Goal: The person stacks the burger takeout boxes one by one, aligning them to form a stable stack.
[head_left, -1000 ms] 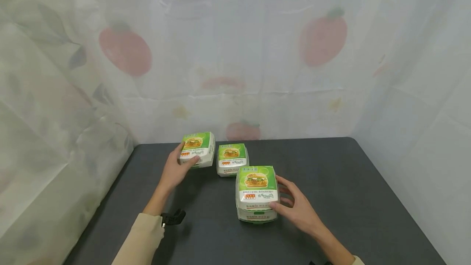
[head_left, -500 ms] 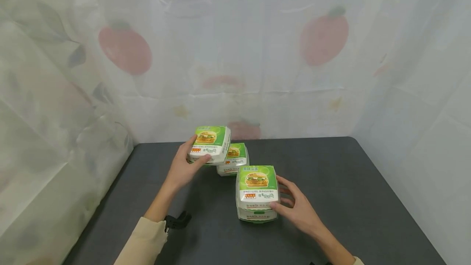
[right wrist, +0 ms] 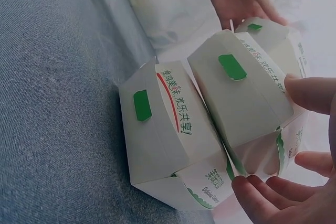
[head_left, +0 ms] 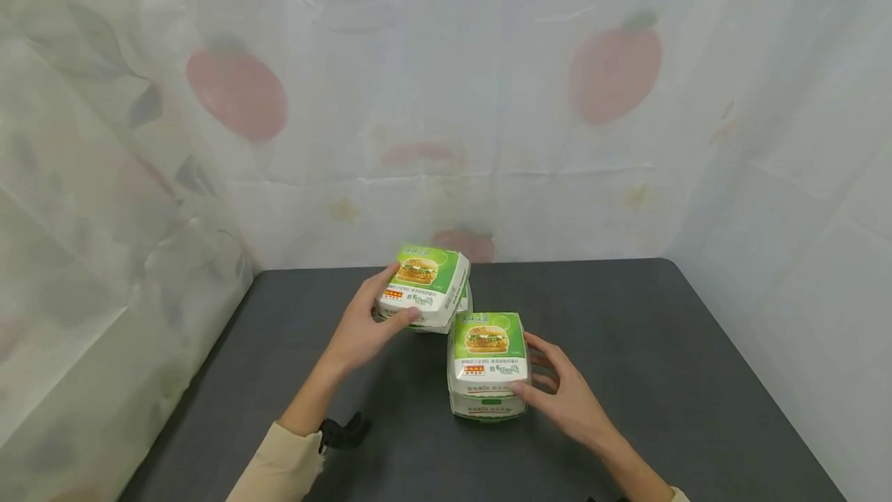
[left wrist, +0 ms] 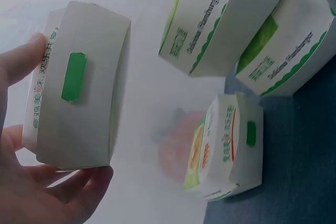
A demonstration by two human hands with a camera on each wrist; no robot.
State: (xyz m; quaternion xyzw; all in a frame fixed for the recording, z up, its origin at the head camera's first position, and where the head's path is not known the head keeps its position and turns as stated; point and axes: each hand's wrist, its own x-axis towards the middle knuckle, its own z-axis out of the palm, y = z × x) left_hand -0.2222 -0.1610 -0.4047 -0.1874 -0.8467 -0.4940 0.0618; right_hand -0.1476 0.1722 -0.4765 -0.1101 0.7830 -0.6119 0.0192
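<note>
My left hand (head_left: 358, 333) grips a green-and-white burger box (head_left: 425, 281), thumb at the front and fingers at its left side. The box is raised and tilted, and hides most of another burger box (head_left: 465, 302) standing on the table; the left wrist view shows that box (left wrist: 236, 145) whole. Nearer me, two burger boxes are stacked, the upper box (head_left: 489, 351) on the lower box (head_left: 488, 407). My right hand (head_left: 566, 392) holds the upper box from the right, thumb on its front edge and fingers along its side, as the right wrist view shows.
A dark table (head_left: 648, 378) carries the boxes. Pale curtains with fruit prints (head_left: 446, 99) rise behind it and along both sides. A black wristband (head_left: 344, 432) sits on my left wrist.
My left hand has carried its burger box to the right, in front of the standing single box, tilting it. My right hand and the two-box stack have stayed in place.
</note>
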